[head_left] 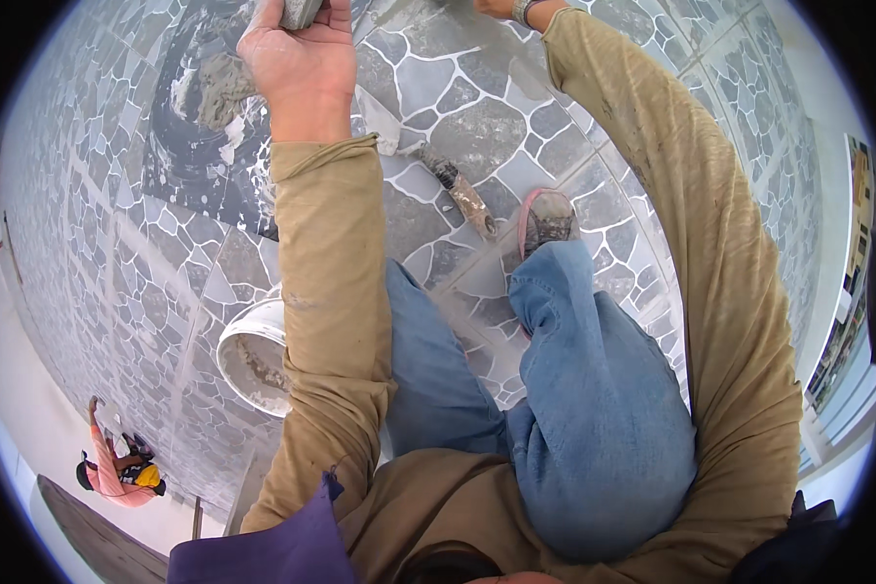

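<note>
At the top edge, my left hand (pixel 307 63) is palm up with its fingers curled round a grey block-like piece (pixel 302 12), cut off by the frame. My right hand (pixel 496 7) reaches the top edge further right; only its wrist side shows and its fingers are out of the picture. A pointed trowel lies on the floor between my arms, with a mortar-smeared blade (pixel 378 122) and a worn wooden handle (pixel 472 202). Left of my left hand, a heap of grey mortar (pixel 226 90) sits on a dark, smeared sheet (pixel 204 161).
A white bucket (pixel 226 355) with mortar residue stands by my left forearm. The floor (pixel 477 136) has a grey stone pattern with pale joints. My shoe (pixel 550 219) is near the trowel handle. Another person (pixel 122 472) in pink is low at the far left.
</note>
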Tool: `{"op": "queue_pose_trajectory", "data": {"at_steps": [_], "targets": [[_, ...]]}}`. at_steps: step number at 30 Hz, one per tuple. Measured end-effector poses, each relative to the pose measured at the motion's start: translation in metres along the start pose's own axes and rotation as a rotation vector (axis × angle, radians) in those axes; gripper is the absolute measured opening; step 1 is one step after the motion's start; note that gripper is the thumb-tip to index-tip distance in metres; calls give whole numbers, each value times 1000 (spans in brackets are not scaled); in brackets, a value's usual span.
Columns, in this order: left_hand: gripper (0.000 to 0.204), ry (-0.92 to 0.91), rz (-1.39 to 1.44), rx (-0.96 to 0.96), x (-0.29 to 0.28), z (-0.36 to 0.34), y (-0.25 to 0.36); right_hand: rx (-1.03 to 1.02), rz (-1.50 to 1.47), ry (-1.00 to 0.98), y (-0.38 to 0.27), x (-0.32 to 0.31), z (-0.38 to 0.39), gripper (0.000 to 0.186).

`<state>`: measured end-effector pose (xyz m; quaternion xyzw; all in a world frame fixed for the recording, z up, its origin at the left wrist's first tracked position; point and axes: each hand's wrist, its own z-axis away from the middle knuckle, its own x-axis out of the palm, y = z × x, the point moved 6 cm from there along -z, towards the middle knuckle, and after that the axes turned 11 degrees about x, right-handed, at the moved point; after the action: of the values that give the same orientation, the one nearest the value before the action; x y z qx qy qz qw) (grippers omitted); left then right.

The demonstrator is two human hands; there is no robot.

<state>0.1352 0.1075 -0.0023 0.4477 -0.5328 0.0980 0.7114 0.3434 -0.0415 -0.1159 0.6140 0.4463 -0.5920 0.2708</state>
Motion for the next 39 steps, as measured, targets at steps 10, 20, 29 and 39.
{"op": "queue_pose_trajectory", "data": {"at_steps": [10, 20, 29, 39], "targets": [[32, 2, -116, 5, -15, 3, 15, 6, 27, -279, -38, -9, 58, 11], [33, 32, -83, -6, -5, 5, 12, -31, 86, -491, -14, -53, 181, 44], [30, 0, -66, -23, -13, 6, 15, 476, -148, -172, -10, -64, 209, 40], [39, -179, 85, -194, -21, 2, -11, 562, 74, -65, -105, -7, 222, 33]]}}
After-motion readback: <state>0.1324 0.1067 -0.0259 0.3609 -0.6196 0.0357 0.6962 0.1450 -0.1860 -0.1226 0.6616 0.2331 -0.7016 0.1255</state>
